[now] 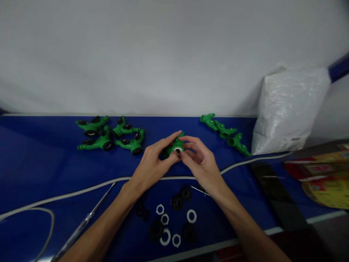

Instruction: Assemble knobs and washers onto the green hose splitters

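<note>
A green Y-shaped hose connector (171, 150) is held between both hands over the blue table, a white ring (178, 149) at the opening that faces me. My left hand (156, 160) closes on its left side, thumb tip near the ring. On the other side my right hand (201, 160) grips it, thumb at the ring's lower edge and fingers curled behind. The fingers hide much of the connector. Nearer to me lie several white rings, one of them a flat washer (191, 216), and several black rings, such as this black ring (177, 202).
At the back left lie several green connectors with black fittings (103, 140); plain green connectors (224, 130) lie back right. A white cable (109, 181) crosses the blue table (38, 153). A screwdriver (87, 218) lies at left, a thin metal pin (200, 190) by my right wrist. A white plastic-wrapped package (289, 109) stands right.
</note>
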A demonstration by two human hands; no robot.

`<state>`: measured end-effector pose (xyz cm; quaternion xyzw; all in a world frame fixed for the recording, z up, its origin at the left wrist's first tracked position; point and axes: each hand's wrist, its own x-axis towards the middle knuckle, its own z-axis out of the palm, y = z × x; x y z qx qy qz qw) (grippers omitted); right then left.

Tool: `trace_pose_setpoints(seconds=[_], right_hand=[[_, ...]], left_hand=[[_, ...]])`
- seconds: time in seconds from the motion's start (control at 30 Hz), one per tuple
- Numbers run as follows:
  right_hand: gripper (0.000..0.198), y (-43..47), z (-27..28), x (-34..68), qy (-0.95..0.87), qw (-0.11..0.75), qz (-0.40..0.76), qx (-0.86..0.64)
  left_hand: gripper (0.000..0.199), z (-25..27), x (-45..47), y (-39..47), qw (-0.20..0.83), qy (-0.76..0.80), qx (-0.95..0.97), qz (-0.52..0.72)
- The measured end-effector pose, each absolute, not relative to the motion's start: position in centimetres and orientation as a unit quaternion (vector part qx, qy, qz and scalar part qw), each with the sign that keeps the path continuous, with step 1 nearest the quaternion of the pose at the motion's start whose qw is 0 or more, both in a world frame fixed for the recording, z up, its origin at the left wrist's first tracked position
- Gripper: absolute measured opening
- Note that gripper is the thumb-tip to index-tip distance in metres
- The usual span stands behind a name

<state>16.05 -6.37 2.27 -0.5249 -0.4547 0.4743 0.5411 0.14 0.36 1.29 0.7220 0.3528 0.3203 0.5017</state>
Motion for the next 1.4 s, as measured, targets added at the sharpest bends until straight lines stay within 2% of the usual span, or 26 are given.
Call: trace_pose_setpoints(seconds=[0.2,0.53,0.83,1.1,1.27,1.4], right_hand=[[0.033,-6.2,2.1,15.6,-0.452,0.551,0.468,-0.523],[0.026,-6.1,1.4,15.3,-0.52,0.554,0.371,-0.533],[0.02,-6.0,0.8,15.4,-0.567,0.558,0.297,-0.528],[0.014,-6.1,1.2,15.3,-0.57,0.565,0.259,-0.537],[0.018,-6.1,0.7,15.0,-0.557,0.571,0.282,-0.532],[0.014,-5.8,0.5,15.0,-0.54,0.595,0.318,-0.503]], left_hand=[[0.056,0.9,0.3,0.5,0.469,0.357,0.74,0.322],[0.051,0.7,0.5,0.3,0.395,0.367,0.768,0.346],[0.05,0.3,0.2,0.4,0.393,0.337,0.783,0.346],[0.033,0.6,0.7,0.0,0.354,0.329,0.804,0.347],[0.036,0.3,0.3,0.4,0.376,0.345,0.783,0.354],[0.042,0.2,-0.1,1.0,0.45,0.348,0.744,0.351]])
